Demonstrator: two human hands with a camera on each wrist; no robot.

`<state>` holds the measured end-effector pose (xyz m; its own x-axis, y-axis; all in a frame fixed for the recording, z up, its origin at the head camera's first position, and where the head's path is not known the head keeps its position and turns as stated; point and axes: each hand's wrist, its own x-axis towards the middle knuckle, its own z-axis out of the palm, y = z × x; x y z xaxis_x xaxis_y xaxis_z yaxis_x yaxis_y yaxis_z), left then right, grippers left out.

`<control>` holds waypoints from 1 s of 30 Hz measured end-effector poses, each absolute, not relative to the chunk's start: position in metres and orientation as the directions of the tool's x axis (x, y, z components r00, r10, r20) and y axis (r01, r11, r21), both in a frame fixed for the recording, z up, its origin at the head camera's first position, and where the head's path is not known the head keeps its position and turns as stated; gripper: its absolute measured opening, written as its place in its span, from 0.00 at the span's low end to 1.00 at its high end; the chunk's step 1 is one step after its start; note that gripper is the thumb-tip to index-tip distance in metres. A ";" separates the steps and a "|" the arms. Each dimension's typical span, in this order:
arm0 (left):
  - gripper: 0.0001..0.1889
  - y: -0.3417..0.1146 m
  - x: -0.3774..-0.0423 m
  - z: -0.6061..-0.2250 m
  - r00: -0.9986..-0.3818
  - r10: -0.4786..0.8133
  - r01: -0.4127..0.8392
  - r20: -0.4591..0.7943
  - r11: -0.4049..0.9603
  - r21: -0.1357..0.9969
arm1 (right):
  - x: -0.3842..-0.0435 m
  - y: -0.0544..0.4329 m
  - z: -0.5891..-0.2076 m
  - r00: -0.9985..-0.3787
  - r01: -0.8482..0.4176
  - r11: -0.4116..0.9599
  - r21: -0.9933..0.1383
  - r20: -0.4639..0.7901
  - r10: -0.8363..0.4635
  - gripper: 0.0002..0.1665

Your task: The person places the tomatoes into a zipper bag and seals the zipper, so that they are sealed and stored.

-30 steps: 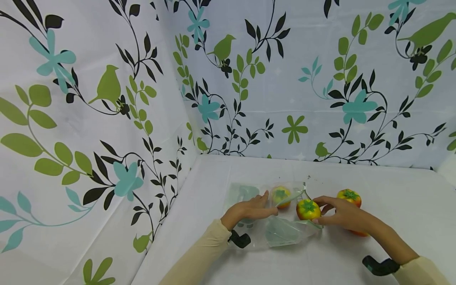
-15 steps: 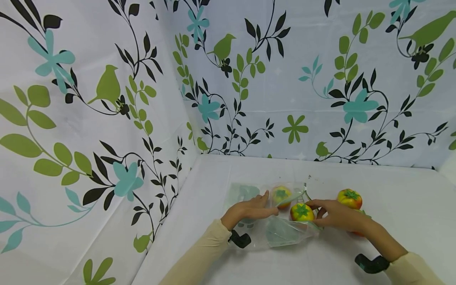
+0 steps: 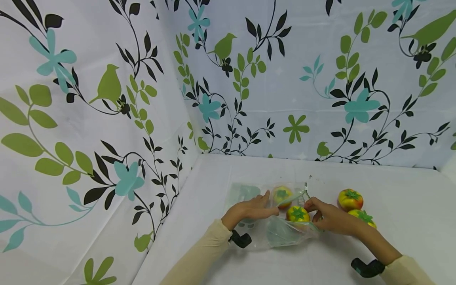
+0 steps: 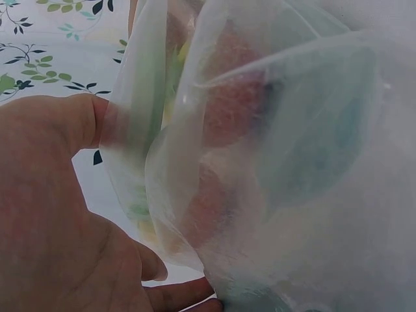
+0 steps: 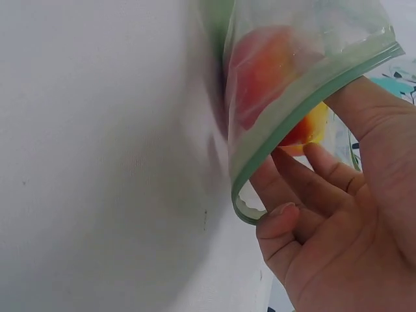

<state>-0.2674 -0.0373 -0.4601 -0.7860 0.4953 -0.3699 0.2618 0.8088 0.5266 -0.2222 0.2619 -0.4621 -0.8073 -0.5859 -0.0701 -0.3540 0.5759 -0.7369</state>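
Note:
A clear zip-top bag [image 3: 285, 233] with a green seal lies on the white table. One yellow-orange persimmon [image 3: 281, 196] shows through its film. A second persimmon [image 3: 297, 213] sits at the bag's mouth, leaf side up. Around its right side my right hand [image 3: 333, 217] holds it with thumb and fingers; the right wrist view shows fingers behind the green seal [image 5: 312, 104]. My left hand [image 3: 249, 209] touches the bag's lip, thumb extended and fingers spread apart from it. In the left wrist view the bag [image 4: 312, 130] hides the thumb tip.
Two loose persimmons, one behind [image 3: 350, 200] and one nearer [image 3: 362, 217], stand right of the bag beside my right wrist. A patterned curtain [image 3: 295, 146] closes off the back and left of the table [image 3: 399, 198].
My right hand has moved left together with the persimmon, taking it further into the bag's mouth. More of the nearer loose persimmon is uncovered. My left hand stays in place.

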 end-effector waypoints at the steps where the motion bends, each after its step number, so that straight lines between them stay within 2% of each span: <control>1: 0.55 -0.037 -0.269 -0.463 -0.787 0.494 0.263 -0.371 0.811 0.522 | -0.222 0.261 -0.463 -0.812 -0.345 0.574 -0.742 -0.070 -0.579 0.28; 7: 0.54 -0.038 -0.263 -0.455 -0.781 0.504 0.265 -0.368 0.802 0.535 | -0.222 0.259 -0.467 -0.820 -0.327 0.562 -0.760 -0.067 -0.568 0.19; 19: 0.53 -0.040 -0.258 -0.446 -0.770 0.512 0.271 -0.382 0.803 0.530 | -0.222 0.246 -0.473 -0.787 -0.391 0.519 -0.760 -0.017 -0.617 0.23; 25: 0.53 -0.041 -0.257 -0.443 -0.764 0.527 0.278 -0.373 0.789 0.548 | -0.224 0.240 -0.473 -0.783 -0.374 0.488 -0.789 -0.013 -0.621 0.21; 30: 0.54 -0.042 -0.258 -0.443 -0.763 0.524 0.270 -0.378 0.790 0.550 | -0.227 0.237 -0.476 -0.757 -0.387 0.436 -0.812 0.010 -0.653 0.18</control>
<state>-0.2580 -0.0415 -0.4426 -0.7633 0.5237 -0.3784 0.2696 0.7904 0.5501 -0.2274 0.2368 -0.4759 -0.7571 -0.6532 0.0098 -0.3869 0.4362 -0.8124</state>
